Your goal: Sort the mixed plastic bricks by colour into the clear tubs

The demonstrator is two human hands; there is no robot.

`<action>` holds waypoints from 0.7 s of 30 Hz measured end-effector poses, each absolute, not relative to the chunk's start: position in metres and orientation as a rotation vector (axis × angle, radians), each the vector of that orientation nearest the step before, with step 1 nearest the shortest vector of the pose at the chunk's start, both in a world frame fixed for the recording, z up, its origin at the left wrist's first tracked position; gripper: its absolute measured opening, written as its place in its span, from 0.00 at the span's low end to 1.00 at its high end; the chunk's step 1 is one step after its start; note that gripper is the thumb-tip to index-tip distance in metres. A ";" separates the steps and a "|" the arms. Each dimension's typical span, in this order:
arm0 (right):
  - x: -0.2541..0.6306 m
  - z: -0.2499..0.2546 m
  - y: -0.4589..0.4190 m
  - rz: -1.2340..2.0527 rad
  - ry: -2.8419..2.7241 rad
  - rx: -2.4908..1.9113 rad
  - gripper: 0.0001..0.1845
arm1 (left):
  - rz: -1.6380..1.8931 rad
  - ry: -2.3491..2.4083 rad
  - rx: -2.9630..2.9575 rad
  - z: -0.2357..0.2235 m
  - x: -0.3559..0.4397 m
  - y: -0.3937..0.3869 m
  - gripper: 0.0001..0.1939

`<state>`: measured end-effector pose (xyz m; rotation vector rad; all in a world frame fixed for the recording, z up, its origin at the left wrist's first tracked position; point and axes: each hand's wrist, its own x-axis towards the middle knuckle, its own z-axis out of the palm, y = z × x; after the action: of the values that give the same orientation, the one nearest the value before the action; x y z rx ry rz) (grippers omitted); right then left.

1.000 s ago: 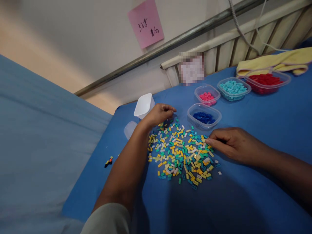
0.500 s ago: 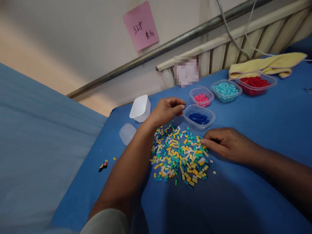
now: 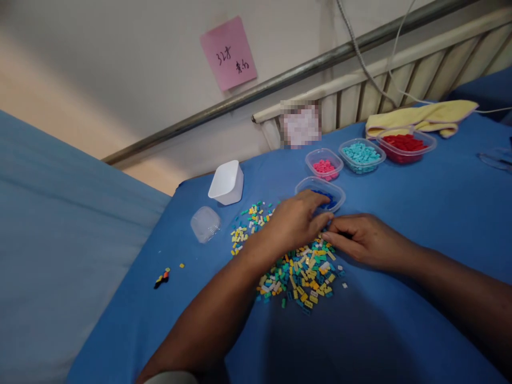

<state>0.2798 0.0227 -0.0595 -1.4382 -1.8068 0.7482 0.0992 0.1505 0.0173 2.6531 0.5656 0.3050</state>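
Observation:
My left hand [image 3: 301, 217] reaches over the heap of small bricks [image 3: 308, 272], thumb and forefinger apart, the forefinger above the near edge of a clear tub [image 3: 340, 199] with dark blue bricks [image 3: 332, 202]. Its thumb is close to the fingertips of my right hand [image 3: 368, 240], which rests at the heap's right edge. Those right fingers are pinched together; whatever lies between them is too small to make out. The heap mixes yellow, green, teal and white pieces, and my left hand and forearm hide part of it.
Behind stand clear tubs of pink bricks [image 3: 325, 169], light blue bricks [image 3: 361, 153] and red bricks [image 3: 405, 144]. A yellow cloth [image 3: 424, 119] lies farther back. To the left are a white tub [image 3: 227, 183], a clear lid-like piece [image 3: 205, 224] and a few loose dark pieces [image 3: 161, 280].
My left hand has moved from beside the dark blue tub's left rim toward my right hand, its thumb and forefinger now apart. My right hand stays pinched at the heap's edge. The view shifted slightly.

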 end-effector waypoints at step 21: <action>0.277 -0.061 0.025 0.725 -1.799 -1.431 0.26 | 0.101 0.901 2.922 0.014 0.103 0.242 0.13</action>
<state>0.2774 0.0254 -0.0606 -1.4311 -1.7989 0.7245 0.1026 0.2425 0.0140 2.9219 0.9010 0.1008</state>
